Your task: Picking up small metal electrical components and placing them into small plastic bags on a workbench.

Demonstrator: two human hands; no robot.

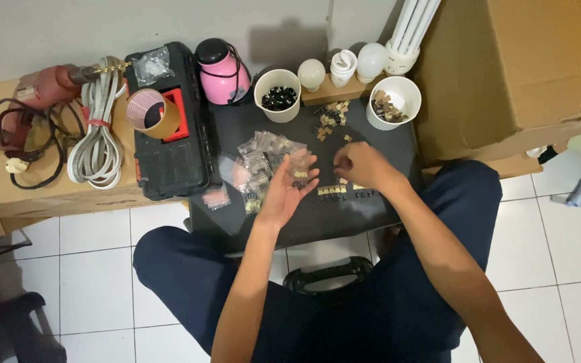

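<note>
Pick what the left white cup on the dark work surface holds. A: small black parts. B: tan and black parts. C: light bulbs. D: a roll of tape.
A: the left white cup is filled with small black parts, while the right white cup holds the tan and black parts.

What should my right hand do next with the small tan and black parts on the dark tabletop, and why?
Probably set the next piece at the end of the row of small tan and black parts. The right hand hovers just above that row, while the left hand lies palm up, cupping a few more pieces.
</note>
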